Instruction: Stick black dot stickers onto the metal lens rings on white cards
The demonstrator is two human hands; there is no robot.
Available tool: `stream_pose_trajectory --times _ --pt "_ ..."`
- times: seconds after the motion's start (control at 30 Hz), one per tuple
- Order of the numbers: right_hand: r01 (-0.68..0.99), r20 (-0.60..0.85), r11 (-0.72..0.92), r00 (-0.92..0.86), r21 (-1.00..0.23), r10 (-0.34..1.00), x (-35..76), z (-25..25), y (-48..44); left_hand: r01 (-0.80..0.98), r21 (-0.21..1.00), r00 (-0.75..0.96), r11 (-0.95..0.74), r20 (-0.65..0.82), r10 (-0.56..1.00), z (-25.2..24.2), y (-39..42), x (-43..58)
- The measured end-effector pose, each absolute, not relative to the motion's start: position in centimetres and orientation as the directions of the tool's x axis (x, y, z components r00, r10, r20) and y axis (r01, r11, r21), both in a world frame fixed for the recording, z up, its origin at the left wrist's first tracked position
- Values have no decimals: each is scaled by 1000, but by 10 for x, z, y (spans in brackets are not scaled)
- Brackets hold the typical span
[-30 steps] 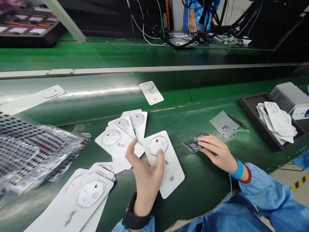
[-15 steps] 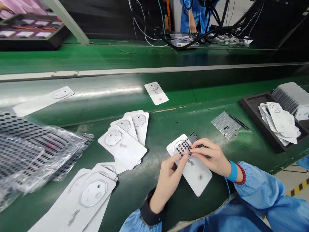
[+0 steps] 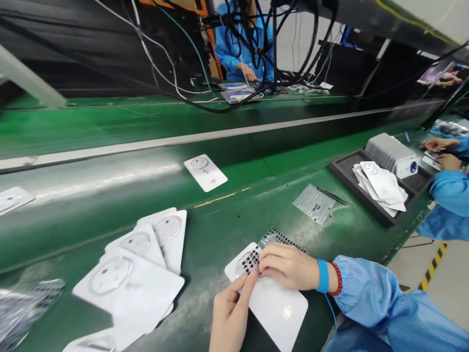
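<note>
A white plate with rounded corners [image 3: 280,310] lies on the green bench in front of me, its octagonal outline partly covered. Over that end is a small clear sheet of black dots [image 3: 250,261]. My left hand [image 3: 230,308] pinches the sheet's lower edge between thumb and forefinger. With curled fingers, my right hand [image 3: 286,266] grips the same sheet's right side; its fingertips are partly hidden. Behind the right hand, another dotted sheet [image 3: 276,236] lies at the plate's far edge.
Loose white plates [image 3: 146,288] overlap at left; one plate [image 3: 205,173] lies farther back. Tweezers [image 3: 330,195] rest by a clear sheet [image 3: 311,201] with few dots. A dark tray [image 3: 361,205] holds plates. A co-worker's hands [image 3: 445,152] are at far right; another person [image 3: 230,54] stands across.
The view has turned right, bringing a co-worker's hands into sight. My hands stay at the dotted sheet, and the right fingers are more curled.
</note>
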State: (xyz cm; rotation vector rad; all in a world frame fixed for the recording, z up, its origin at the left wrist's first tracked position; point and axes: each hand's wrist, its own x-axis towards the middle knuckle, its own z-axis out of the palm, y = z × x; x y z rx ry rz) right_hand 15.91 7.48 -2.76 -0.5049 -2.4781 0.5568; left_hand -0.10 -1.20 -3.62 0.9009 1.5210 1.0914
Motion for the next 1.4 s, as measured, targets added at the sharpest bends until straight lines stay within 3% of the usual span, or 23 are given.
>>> stream_pose_trajectory --times 0.17,0.33,0.43,0.5,0.67,0.83,1.1,1.4 --pt "281 448 910 -801 -305 398 157 -39 72 91 946 -212 311 -286 934 -38 -8 -1" --pt "354 349 841 -791 -410 503 171 -50 86 292 899 -414 326 -188 891 -26 -10 -14" --pt "416 348 787 -730 -456 588 187 -50 106 215 948 -621 235 -53 782 -15 -11 -19" --pt "436 352 756 -694 -487 628 195 -43 116 84 983 -678 163 -63 732 -11 -11 -18" --pt "342 388 657 -593 -672 706 186 -4 97 -154 964 -393 216 -260 882 -8 -11 -5" --pt "239 396 605 -568 -760 722 154 13 59 -133 977 -266 165 -196 944 -5 -18 9" --pt "247 586 746 -489 -618 647 140 3 51 97 990 -232 102 -77 970 -8 -26 12" --pt "304 666 870 -561 -387 492 143 1 46 136 986 -227 92 -59 972 -7 -25 13"
